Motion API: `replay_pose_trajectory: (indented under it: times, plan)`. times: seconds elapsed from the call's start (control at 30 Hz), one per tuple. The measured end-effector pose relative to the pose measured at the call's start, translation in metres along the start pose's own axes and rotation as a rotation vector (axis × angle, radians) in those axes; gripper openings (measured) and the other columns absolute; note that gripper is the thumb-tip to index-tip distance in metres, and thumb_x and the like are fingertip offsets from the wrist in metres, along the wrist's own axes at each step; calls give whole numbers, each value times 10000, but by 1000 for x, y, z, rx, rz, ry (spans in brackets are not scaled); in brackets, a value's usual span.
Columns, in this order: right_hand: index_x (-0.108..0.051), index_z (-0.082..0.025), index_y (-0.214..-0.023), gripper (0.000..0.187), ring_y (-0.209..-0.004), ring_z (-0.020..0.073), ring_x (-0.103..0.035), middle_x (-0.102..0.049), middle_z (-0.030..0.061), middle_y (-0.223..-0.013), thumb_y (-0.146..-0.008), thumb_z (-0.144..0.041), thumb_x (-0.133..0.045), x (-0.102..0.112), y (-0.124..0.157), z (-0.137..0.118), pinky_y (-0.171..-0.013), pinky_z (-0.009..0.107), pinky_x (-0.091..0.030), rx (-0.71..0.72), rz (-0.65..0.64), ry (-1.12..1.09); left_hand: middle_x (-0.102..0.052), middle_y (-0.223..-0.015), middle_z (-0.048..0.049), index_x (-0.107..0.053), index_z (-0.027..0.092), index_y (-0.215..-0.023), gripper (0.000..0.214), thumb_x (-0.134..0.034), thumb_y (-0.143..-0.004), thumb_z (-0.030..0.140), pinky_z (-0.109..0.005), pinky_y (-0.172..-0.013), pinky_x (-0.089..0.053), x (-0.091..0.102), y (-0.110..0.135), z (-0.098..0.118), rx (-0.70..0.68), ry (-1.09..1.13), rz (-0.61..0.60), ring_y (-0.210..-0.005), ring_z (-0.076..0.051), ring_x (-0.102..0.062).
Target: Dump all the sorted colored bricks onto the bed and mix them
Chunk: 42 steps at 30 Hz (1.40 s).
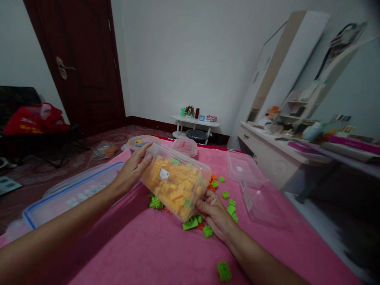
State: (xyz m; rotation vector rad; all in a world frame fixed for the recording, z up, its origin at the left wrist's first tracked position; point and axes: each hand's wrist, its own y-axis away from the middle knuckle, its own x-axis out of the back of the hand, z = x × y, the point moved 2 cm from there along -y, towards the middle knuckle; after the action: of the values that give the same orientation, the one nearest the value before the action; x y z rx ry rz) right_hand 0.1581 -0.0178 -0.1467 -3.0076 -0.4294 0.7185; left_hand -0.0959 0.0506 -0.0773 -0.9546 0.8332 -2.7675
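Note:
A clear plastic box (178, 180) full of yellow building blocks, with a few green ones among them, is held tilted above the pink cloth. My left hand (137, 164) grips its upper left end, thumb on the near side. At the lower right corner, my right hand (212, 209) is closed on the box. Beneath and around it lie loose green blocks (190, 223) and orange blocks (212, 184). One green block (224, 272) sits apart, close to my right forearm. The box hides part of the pile behind it.
A blue-rimmed container (74, 198) with white pieces stands at left. Behind the held box are a round yellow-rimmed tub (144, 140) and another clear box (184, 146). Clear plastic trays or lids (245, 168) lie at right, near a white dresser (267, 148).

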Motion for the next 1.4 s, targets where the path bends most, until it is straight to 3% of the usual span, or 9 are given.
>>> replay_pose_trajectory:
  times: [0.27, 0.57, 0.73, 0.87, 1.0, 1.07, 1.17, 1.27, 1.4]
  plan:
    - [-649, -237, -994, 404, -966, 168, -657, -709, 14, -1009, -631, -316, -808, 4, 5, -11, -890, 305, -525, 27, 127, -295, -376, -1460, -96, -358, 173, -1407, 641, -250, -911, 564, -445, -1123, -247, -22, 3, -17, 24, 26, -70, -1348, -242, -338]
    - [-677, -254, -927, 240, -1101, 160, -599, -706, -6, -1044, -710, -320, -752, 7, 13, -35, -936, 304, -515, 69, 201, -348, -319, -1493, -71, -257, 223, -1447, 596, -230, -933, 524, -436, -1124, -264, -26, 16, 2, 61, 242, 45, -1361, -234, -313]
    - [-669, -239, -909, 195, -1016, 145, -640, -723, 7, -961, -728, -264, -735, 8, 15, -72, -881, 269, -543, 159, 234, -353, -322, -1489, -90, -139, 229, -1479, 648, -300, -922, 517, -439, -1096, -314, -41, 31, 9, 10, 205, -33, -1355, -247, -324]
    - [-637, -227, -853, 159, -872, 99, -665, -716, -19, -847, -722, -219, -726, 10, -1, -115, -813, 197, -545, 338, 347, -288, -230, -1526, -96, -137, 227, -1483, 679, -369, -906, 500, -476, -1132, -220, -50, 41, 6, -31, 75, -84, -1391, -262, -239]
    - [-565, -203, -754, 160, -685, 87, -638, -647, -49, -719, -685, -194, -708, 23, -49, -145, -760, 235, -540, 571, 404, 114, -245, -1520, -82, -175, 244, -1475, 658, -391, -901, 482, -469, -1139, -213, -54, 45, 7, -84, -22, -121, -1391, -259, -232]
    - [-545, -199, -772, 122, -673, 129, -635, -633, -20, -722, -722, -243, -646, 34, -80, -146, -702, 290, -538, 534, 463, 544, -267, -1511, -77, -196, 258, -1468, 636, -395, -904, 472, -465, -1136, -226, -56, 47, 8, -110, -44, -137, -1385, -253, -246]
    - [-576, -178, -769, 102, -713, 182, -629, -646, 45, -727, -786, -215, -483, 51, -115, -132, -660, 304, -499, 317, 488, 1410, -250, -1517, -72, -213, 281, -1462, 612, -397, -907, 461, -475, -1136, -224, -58, 49, 5, -133, -67, -154, -1388, -251, -237]
    - [-632, -181, -727, 140, -779, 225, -620, -675, 77, -761, -757, -177, -495, 65, -127, -111, -671, 316, -453, 241, 419, 1684, -212, -1531, -59, -270, 301, -1443, 575, -403, -906, 457, -487, -1132, -230, -59, 51, 1, -142, -92, -163, -1393, -260, -223]
    - [-678, -188, -688, 179, -775, 231, -623, -692, 91, -755, -756, -156, -516, 74, -127, -87, -644, 296, -421, 167, 331, 1787, -220, -1527, -52, -420, 298, -1374, 527, -427, -885, 494, -496, -1126, -245, -57, 53, 0, -135, -140, -174, -1392, -282, -222]
